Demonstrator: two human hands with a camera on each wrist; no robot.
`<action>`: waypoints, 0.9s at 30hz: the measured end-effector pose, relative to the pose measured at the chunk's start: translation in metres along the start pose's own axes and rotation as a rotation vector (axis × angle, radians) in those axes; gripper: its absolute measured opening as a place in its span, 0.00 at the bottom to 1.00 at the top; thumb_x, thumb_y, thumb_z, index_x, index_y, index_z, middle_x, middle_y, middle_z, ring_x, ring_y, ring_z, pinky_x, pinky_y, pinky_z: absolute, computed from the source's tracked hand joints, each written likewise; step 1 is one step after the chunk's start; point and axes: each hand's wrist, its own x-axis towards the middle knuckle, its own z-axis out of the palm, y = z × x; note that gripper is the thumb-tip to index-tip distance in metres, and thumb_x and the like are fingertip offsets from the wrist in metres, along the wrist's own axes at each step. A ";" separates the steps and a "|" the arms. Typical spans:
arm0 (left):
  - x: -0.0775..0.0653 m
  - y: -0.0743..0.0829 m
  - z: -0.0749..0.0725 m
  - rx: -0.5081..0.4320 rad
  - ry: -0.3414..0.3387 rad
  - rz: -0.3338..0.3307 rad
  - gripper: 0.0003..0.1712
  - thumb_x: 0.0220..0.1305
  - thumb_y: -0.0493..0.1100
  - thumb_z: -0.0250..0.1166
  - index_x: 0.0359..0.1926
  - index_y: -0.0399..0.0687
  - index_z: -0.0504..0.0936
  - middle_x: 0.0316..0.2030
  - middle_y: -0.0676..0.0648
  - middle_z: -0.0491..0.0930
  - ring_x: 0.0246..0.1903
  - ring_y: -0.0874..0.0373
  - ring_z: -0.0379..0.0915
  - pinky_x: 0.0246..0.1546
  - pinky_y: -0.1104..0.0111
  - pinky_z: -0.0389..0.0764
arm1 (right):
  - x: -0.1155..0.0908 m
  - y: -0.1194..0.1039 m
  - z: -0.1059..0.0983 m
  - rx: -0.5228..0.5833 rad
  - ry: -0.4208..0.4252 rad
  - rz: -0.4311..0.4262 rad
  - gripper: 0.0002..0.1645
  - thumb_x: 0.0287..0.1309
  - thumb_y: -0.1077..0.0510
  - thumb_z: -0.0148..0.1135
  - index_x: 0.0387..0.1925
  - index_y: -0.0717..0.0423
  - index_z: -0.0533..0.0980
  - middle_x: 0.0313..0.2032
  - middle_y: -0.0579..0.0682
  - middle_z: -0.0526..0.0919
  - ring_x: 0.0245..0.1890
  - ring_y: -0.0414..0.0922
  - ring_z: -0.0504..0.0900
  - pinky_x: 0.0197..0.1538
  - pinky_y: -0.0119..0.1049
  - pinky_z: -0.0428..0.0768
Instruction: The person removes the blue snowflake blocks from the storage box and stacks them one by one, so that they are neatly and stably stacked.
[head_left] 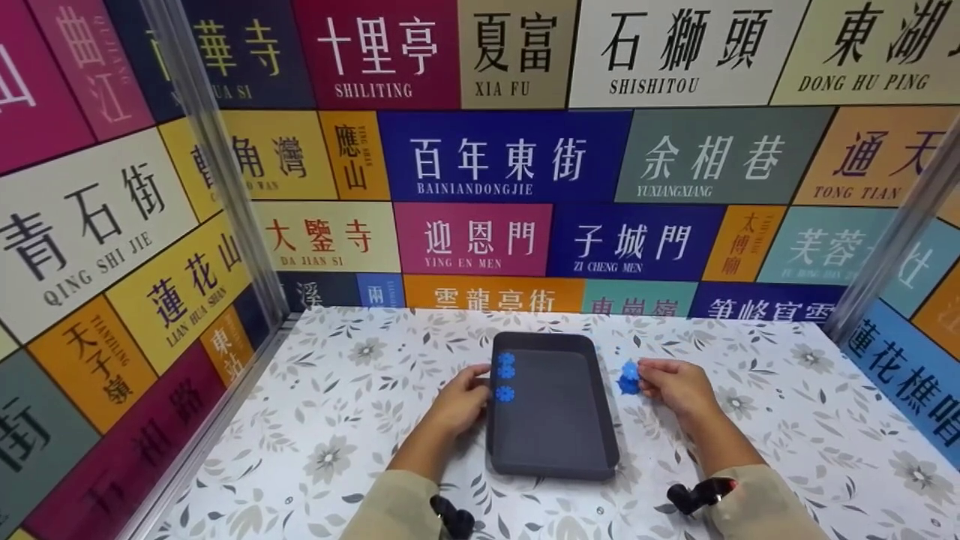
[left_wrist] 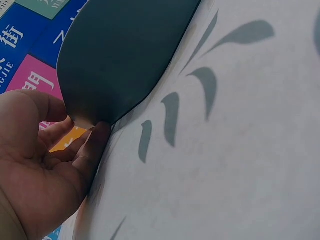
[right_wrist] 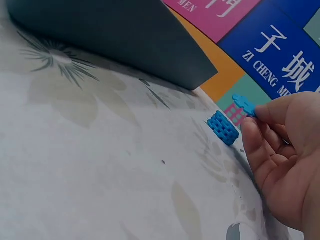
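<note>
Right hand [head_left: 671,384] pinches a blue piece [right_wrist: 243,104] beside the gray tray [head_left: 555,427]

Thumb and fingertips hold the scalloped piece by its edge, near a short stack [right_wrist: 223,128] of similar ones on the patterned tabletop [head_left: 360,420], to the right of the tray. The left hand [head_left: 459,401] grips the tray's left side. Along that wall, inside, lie three blue flower shapes [head_left: 505,394]: two close together toward the far end, the third slightly nearer the person.
</note>
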 end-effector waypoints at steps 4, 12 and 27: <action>0.000 0.000 0.001 -0.030 0.001 -0.023 0.32 0.67 0.38 0.59 0.72 0.44 0.77 0.62 0.38 0.85 0.50 0.51 0.84 0.49 0.61 0.86 | 0.000 0.003 0.001 -0.025 0.004 -0.001 0.28 0.70 0.54 0.70 0.64 0.67 0.80 0.32 0.40 0.89 0.31 0.35 0.84 0.36 0.28 0.85; 0.000 0.001 0.001 -0.028 0.009 -0.033 0.32 0.66 0.38 0.60 0.72 0.44 0.77 0.61 0.38 0.85 0.50 0.51 0.85 0.49 0.59 0.87 | 0.000 0.004 0.004 -0.103 0.026 -0.010 0.25 0.70 0.54 0.70 0.60 0.67 0.82 0.29 0.42 0.87 0.29 0.36 0.82 0.34 0.30 0.84; -0.001 0.002 0.000 0.022 0.016 -0.015 0.32 0.66 0.39 0.60 0.72 0.45 0.77 0.62 0.38 0.85 0.53 0.50 0.84 0.52 0.58 0.86 | 0.001 0.003 0.006 -0.190 0.058 -0.020 0.22 0.70 0.53 0.69 0.57 0.64 0.84 0.29 0.42 0.85 0.29 0.38 0.81 0.34 0.31 0.82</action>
